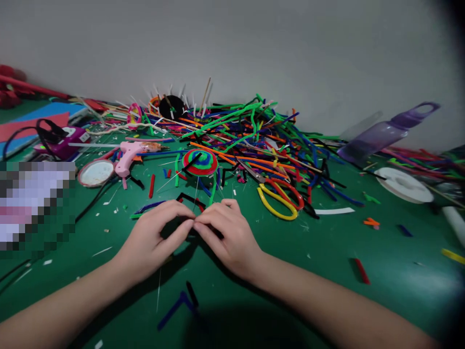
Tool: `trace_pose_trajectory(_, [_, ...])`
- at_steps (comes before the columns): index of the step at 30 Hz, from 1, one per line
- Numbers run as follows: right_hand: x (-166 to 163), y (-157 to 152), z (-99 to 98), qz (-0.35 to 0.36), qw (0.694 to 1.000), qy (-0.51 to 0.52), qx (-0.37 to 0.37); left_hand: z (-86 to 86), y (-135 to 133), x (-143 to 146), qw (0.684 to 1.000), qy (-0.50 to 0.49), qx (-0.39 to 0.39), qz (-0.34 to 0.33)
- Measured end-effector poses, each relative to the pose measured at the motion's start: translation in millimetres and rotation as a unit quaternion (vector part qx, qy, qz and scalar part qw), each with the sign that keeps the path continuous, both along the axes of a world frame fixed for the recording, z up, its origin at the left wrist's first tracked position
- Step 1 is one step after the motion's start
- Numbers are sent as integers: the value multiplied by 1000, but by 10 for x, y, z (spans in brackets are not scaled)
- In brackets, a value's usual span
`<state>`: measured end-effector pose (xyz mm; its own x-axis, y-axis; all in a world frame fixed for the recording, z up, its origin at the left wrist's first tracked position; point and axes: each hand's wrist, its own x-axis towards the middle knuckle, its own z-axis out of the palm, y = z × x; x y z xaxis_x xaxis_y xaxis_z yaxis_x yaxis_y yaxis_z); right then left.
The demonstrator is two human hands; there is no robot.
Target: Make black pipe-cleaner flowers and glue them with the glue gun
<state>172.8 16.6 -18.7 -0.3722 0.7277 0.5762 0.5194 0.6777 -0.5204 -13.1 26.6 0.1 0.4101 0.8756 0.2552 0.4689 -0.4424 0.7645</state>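
My left hand (154, 237) and my right hand (232, 237) meet fingertip to fingertip at the centre, both closed in a pinch. Whatever lies between the fingertips is too small to make out. A thin pale strand (196, 191) runs from just above the fingertips up toward a round coil of red, green and blue pipe cleaner (207, 167). That coil has a black piece across its left side. Just beyond the hands lies a bent black pipe cleaner (189, 198). Nearer to me are a bent blue pipe cleaner (172, 310) and a short black piece (192, 294).
Behind the hands spreads a heap of coloured pipe cleaners (250, 126). Scissors (278, 209) with yellow and red handles lie at its front. A pink glue gun (127, 157), its cord and a purple power strip (69, 143) are left; a purple bottle (378, 138) and white spool (403, 185) are right.
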Motion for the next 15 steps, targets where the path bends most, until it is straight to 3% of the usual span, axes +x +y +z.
trace_pose_trajectory(4, [-17,3,12,-15,994,54,-97,21,7,26,993,-43,-97,55])
trace_pose_trajectory(8, [-40,7,39,-32,979,101,-172,5,61,27,966,-120,-220,65])
trace_pose_trajectory(11, [-53,7,48,-33,970,123,-208,-14,83,22,956,-143,-247,70])
trace_pose_trajectory(15, [-69,4,32,-33,970,124,-204,-18,79,18,953,-147,-253,77])
